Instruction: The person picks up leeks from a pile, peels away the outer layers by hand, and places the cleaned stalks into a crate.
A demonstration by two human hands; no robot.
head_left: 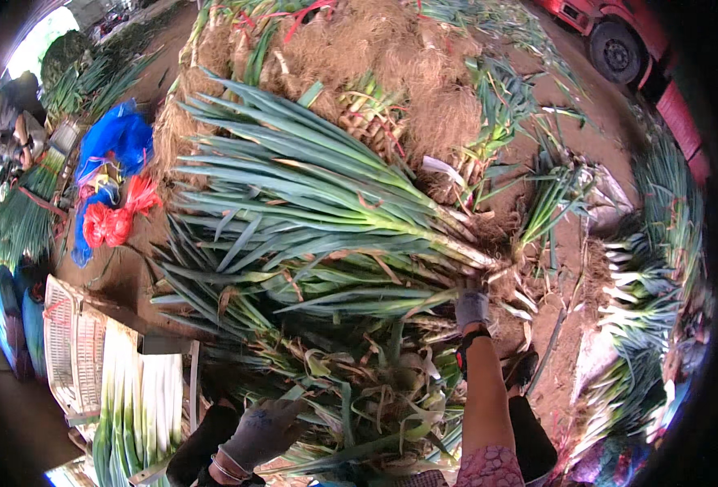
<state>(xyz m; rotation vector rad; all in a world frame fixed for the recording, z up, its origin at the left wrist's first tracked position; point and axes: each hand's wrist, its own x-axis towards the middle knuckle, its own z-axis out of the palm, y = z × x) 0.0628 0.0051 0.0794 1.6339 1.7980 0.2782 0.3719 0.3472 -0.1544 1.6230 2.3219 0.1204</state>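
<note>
A large heap of leeks [318, 195] lies before me, green leaves toward the left and pale, rooted ends toward the right. My right hand [472, 309], in a grey glove, reaches forward to the stem ends on the near right side of the heap. Its fingers are closed around a leek stem there, though the fingertips are partly hidden. Nearer to me, at the lower left, my left hand [263, 433] wears a grey glove too. Loosely spread, its fingers hover over stripped leaves [375, 398] and hold nothing that I can see.
A crate [73, 345] stands at the left, beside cleaned white-stemmed leeks [136, 390]. Beyond it lie blue plastic [120, 138] and red plastic ties [116, 219]. More leeks [627, 316] line the right. Root-end bundles [359, 49] are piled behind; a red vehicle [619, 40] stands far right.
</note>
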